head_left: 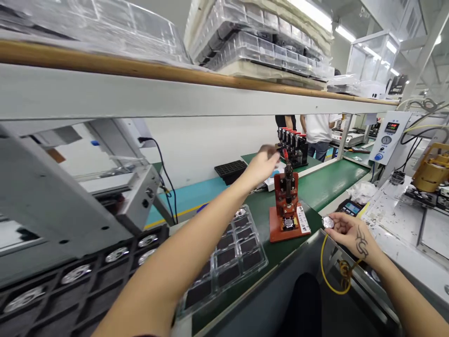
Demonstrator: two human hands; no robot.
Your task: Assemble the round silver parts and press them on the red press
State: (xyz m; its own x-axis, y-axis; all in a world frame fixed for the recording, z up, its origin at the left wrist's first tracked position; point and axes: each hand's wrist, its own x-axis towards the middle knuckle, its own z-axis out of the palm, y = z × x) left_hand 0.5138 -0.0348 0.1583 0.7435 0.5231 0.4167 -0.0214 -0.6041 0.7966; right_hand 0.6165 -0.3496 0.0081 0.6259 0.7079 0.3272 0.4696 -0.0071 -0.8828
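Note:
My left hand [265, 164] reaches to the red-tipped lever [285, 154] of a small red toggle press [281, 193]. Its fingers are smeared by motion, so whether they grip the lever cannot be made out. At the base of the press, a round metal watch part [288, 223] sits in the fixture beneath the plunger. A white label with handwriting [303, 220] lies on the red base. Over the bench's front edge, my right hand [345, 230] pinches a round silver watch case [328, 222] between thumb and fingers.
A clear compartment tray [242, 238] lies left of the press. The black tray [105, 281] at lower left holds several silver round parts. Toggle clamps with red handles [293, 142] stand behind. A shelf [175, 96] crosses overhead. A yellow hose [324, 276] hangs below my right hand.

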